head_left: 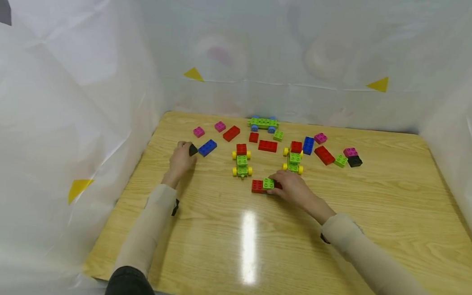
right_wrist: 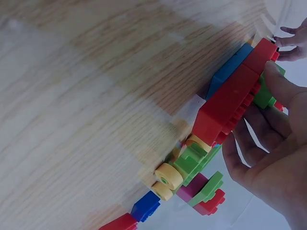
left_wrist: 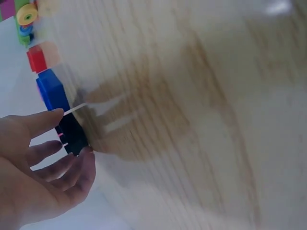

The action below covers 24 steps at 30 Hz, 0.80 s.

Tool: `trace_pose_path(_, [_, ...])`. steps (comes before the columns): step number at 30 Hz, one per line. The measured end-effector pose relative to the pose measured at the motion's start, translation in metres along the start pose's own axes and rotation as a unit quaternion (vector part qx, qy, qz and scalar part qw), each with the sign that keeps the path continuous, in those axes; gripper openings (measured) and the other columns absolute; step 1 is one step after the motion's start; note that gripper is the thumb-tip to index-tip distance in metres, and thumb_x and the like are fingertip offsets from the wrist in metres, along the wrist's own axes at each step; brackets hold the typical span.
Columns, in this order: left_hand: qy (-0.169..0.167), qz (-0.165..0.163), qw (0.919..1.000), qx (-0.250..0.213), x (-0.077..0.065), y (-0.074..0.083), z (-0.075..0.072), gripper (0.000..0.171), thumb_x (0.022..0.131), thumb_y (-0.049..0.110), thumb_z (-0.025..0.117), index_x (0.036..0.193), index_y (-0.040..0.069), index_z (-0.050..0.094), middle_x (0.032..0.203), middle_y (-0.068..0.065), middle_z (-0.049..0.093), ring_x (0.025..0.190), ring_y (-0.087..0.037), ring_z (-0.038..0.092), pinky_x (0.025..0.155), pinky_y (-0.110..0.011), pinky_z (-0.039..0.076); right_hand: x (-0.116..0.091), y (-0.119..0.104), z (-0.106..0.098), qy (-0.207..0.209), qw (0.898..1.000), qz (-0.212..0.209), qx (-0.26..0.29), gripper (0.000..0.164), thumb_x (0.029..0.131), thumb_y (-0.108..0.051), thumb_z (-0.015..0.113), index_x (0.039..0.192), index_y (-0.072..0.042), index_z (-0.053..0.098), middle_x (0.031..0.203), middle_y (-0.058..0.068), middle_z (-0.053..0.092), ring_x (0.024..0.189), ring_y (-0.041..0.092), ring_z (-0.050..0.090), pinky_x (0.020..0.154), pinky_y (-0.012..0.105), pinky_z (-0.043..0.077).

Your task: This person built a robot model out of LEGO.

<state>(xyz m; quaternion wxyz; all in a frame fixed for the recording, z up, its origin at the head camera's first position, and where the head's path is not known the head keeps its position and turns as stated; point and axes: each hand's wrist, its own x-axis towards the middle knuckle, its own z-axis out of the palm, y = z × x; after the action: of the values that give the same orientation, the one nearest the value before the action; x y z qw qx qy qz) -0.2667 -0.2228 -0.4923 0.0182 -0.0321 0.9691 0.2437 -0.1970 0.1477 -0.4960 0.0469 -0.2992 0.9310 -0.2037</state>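
Left hand pinches the black block beside the blue block. Right hand grips the red-and-green stack mid-way across the counter, apparently to steady it.

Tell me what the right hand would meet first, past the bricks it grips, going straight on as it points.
The right hand, past its gripped bricks, would probably meet the left yellow-wheeled car first; how high it would pass is unclear.
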Motion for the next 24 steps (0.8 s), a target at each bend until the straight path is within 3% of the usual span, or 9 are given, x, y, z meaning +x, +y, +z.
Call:
trace_pose_path(8, [0.008,0.013,0.9999,0.007,0.003,-0.004,0.007,0.028,0.093,0.014,0.064,0.114,-0.001,0.052,0.112,-0.023,0.057,0.103,-0.039,0.056,0.083,-0.054,0.048,0.001,-0.006,-0.004,-0.011,1.000,0.010,-0.014,0.041,0.088,-0.030,0.072,0.118,-0.002,0.066,0.104,0.010,0.064,0.093,0.024,0.060,0.080,0.041,0.050])
trace_pose_path(11, [0.018,0.023,0.9995,0.013,-0.003,-0.003,0.005,0.029,0.091,0.015,0.066,0.112,-0.001,0.053,0.109,-0.022,0.059,0.100,-0.038,0.058,0.081,-0.053,0.050,0.001,-0.007,-0.005,-0.020,1.000,0.012,-0.012,0.042,0.089,-0.030,0.071,0.119,-0.002,0.065,0.105,0.010,0.063,0.093,0.024,0.060,0.080,0.042,0.050])
trace_pose_path(13, [0.044,0.037,0.9983,0.003,-0.011,0.001,0.004,0.030,0.090,0.016,0.068,0.111,-0.001,0.055,0.107,-0.021,0.061,0.099,-0.037,0.058,0.080,-0.051,0.050,0.000,-0.008,-0.006,-0.025,1.000,0.009,-0.013,0.042,0.089,-0.030,0.070,0.119,-0.002,0.065,0.105,0.010,0.063,0.093,0.024,0.060,0.080,0.042,0.050])
trace_pose_path(15, [0.075,0.067,0.9948,-0.017,-0.022,0.010,0.003,0.030,0.090,0.017,0.069,0.111,-0.001,0.057,0.106,-0.019,0.062,0.099,-0.035,0.058,0.079,-0.049,0.050,0.000,-0.007,-0.006,-0.026,1.000,0.008,-0.015,0.042,0.089,-0.030,0.070,0.119,-0.002,0.065,0.104,0.010,0.063,0.092,0.023,0.061,0.079,0.042,0.051])
trace_pose_path(18, [0.107,0.154,0.9809,-0.051,-0.041,0.031,0.003,0.031,0.089,0.018,0.070,0.111,-0.002,0.059,0.105,-0.017,0.063,0.098,-0.032,0.056,0.081,-0.045,0.049,-0.001,-0.006,-0.007,-0.022,1.000,0.006,-0.019,0.042,0.088,-0.030,0.071,0.119,-0.002,0.065,0.103,0.009,0.063,0.091,0.023,0.060,0.078,0.041,0.051])
trace_pose_path(22, [0.090,0.278,0.9541,-0.068,-0.064,0.064,0.007,0.032,0.089,0.016,0.070,0.114,-0.001,0.059,0.107,-0.015,0.062,0.101,-0.029,0.057,0.085,-0.042,0.049,0.001,-0.005,-0.008,-0.019,1.000,0.000,-0.020,0.042,0.088,-0.029,0.071,0.118,-0.001,0.065,0.101,0.009,0.062,0.089,0.023,0.060,0.076,0.040,0.050])
trace_pose_path(24, [0.060,0.315,0.9449,-0.067,-0.074,0.078,0.013,0.032,0.089,0.015,0.070,0.115,0.000,0.059,0.110,-0.013,0.062,0.103,-0.027,0.058,0.086,-0.040,0.050,0.002,-0.005,-0.007,-0.022,1.000,-0.005,-0.019,0.042,0.088,-0.029,0.071,0.119,-0.001,0.065,0.101,0.009,0.063,0.089,0.023,0.060,0.076,0.041,0.050])
